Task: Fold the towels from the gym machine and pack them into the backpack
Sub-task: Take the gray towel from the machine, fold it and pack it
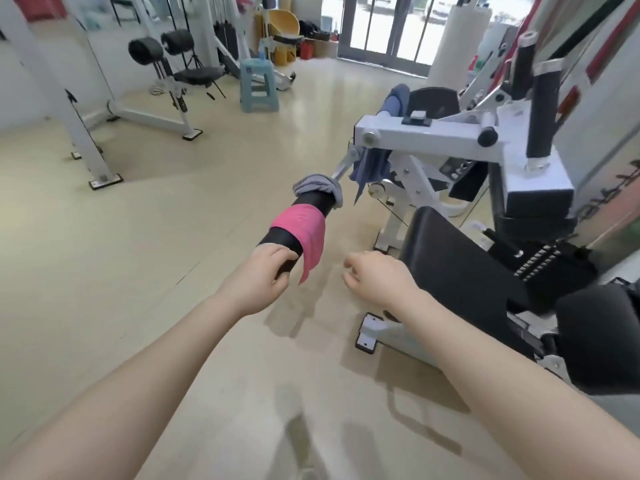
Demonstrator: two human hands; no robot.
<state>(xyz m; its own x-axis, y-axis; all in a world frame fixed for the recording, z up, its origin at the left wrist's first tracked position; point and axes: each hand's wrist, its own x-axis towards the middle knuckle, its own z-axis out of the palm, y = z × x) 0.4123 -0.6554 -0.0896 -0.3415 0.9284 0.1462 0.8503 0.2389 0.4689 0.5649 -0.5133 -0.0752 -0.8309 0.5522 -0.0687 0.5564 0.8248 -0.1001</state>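
White machine, three towels hung on it: blue, pink, grey. Collecting step, nothing folded, no backpack seen. Left hand gripping roller end; right hand loosely curled, empty. Next, probably: pinch pink, slide off.

Bare floor lies open from my nine to twelve o'clock; at my two o'clock the machine's white frame and black seat pad block passage.

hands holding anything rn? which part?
Left hand grips the near end of the black padded roller, just below the pink towel draped over it. Right hand hangs loosely curled and holds nothing.
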